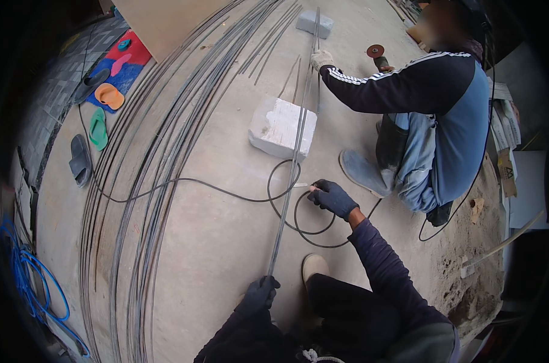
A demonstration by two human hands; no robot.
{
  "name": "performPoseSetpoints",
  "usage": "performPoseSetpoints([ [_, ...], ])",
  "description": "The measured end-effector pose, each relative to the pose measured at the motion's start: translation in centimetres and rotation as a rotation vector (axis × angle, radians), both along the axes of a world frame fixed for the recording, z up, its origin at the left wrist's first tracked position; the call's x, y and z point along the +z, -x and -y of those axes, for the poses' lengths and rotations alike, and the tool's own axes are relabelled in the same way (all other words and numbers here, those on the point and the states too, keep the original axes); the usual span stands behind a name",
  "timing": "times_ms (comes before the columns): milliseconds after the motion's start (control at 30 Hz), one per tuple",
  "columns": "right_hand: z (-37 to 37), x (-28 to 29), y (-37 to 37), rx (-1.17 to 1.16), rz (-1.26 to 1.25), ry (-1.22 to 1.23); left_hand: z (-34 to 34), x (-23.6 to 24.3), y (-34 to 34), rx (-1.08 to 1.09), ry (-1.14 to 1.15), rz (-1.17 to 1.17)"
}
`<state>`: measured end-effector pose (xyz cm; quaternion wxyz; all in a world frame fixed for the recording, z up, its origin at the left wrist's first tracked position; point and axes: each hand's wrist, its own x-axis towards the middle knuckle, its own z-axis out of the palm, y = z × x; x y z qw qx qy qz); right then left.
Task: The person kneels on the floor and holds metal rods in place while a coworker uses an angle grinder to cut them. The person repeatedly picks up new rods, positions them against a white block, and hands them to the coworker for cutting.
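Observation:
My left hand (259,296), in a dark glove, grips long thin steel rods (279,236) at the bottom centre. The rods run away from me over a white block (271,124) and a farther block (307,24). My right hand (332,199), gloved with pale fingertips showing, is closed to the right of the rods, above a coiled black cable (310,233); what it holds, by a small pale sliver, is unclear. A crouching co-worker (453,139) grips the rods with a gloved hand (323,59). Beside that person's other hand is a cutting tool with a disc (376,53).
Several loose rods (142,163) curve along the concrete floor (208,260) on the left, with sandals (81,158) and a mat (123,66) beyond. Blue hose (32,272) lies at the left edge. A board (159,18) is at the top; pale scraps (522,187) lie right.

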<state>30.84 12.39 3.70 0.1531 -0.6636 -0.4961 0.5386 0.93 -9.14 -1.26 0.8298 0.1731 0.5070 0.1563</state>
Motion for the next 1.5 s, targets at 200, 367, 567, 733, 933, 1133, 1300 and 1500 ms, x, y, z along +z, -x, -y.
performPoseSetpoints([
  [200,-5.5,-2.4,-5.1,-0.289,-0.039,-0.176,-0.6,-0.6,-0.6,-0.029,0.002,0.008],
  [367,-4.9,-6.4,-2.0,0.372,0.412,-0.426,0.0,-0.6,-0.6,0.007,0.058,0.026],
  [567,-4.2,-9.7,0.5,0.443,0.565,-0.556,-0.5,0.4,-0.8,0.0,0.07,-0.076],
  [733,-4.3,-10.5,0.3,0.498,0.605,-0.625,-1.2,2.6,-1.2,-0.014,0.013,-0.136],
  [933,-4.1,-7.7,-3.3,0.273,0.562,-0.507,-0.6,1.9,-2.2,0.071,-0.108,-0.192],
  [1133,-7.5,-4.9,-8.8,-0.047,0.343,-0.426,-1.6,2.0,-3.0,-0.025,-0.143,-0.302],
  [1300,-12.8,-2.3,-7.9,-0.133,0.224,-0.639,-1.4,1.3,-3.1,-0.018,-0.098,-0.344],
  [1500,-18.7,-2.6,-6.4,-0.028,0.3,-0.79,-1.0,0.1,-3.0,0.052,-0.128,-0.285],
])
